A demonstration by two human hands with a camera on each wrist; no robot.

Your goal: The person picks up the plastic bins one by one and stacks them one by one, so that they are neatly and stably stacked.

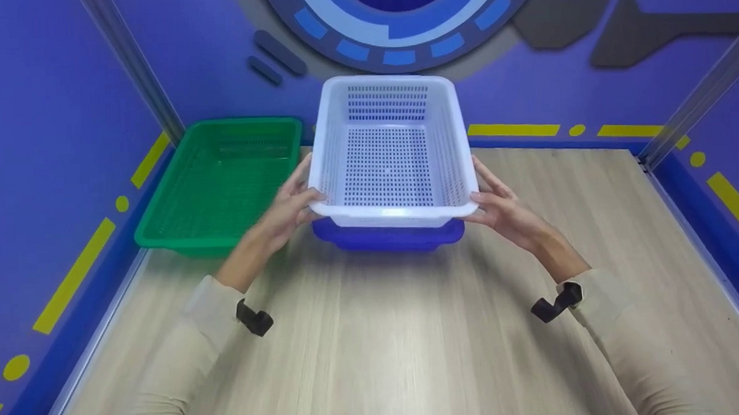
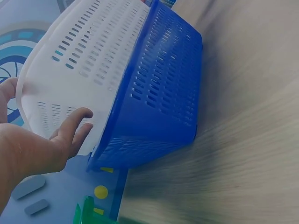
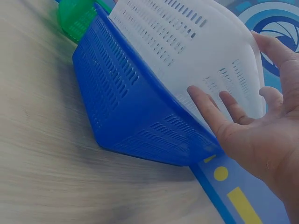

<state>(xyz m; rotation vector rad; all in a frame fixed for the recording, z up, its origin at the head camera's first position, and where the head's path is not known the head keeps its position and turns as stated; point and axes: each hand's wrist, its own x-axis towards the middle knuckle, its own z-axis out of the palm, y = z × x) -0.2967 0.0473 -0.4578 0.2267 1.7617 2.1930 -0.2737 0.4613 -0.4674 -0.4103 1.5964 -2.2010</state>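
Note:
Both hands hold a white perforated plastic basket [image 1: 395, 213] by its left and right sides. My left hand [image 1: 282, 214] has its thumb on the rim at the near left corner, with the fingers against the outer wall. At the near right corner my right hand [image 1: 510, 216] grips in the same way. Directly below is a blue basket [image 1: 388, 240], mostly hidden from above. In both wrist views the white basket's lower part sits inside the blue basket [image 2: 163, 79], its upper walls standing above the blue rim. Whether their bottoms touch is hidden.
A green basket [image 1: 189, 242] stands on the wooden table [image 1: 398, 329] to the left, close to the left hand. Blue printed panels [image 1: 525, 97] rise behind and at both sides, joined by metal corner posts [image 1: 137, 62].

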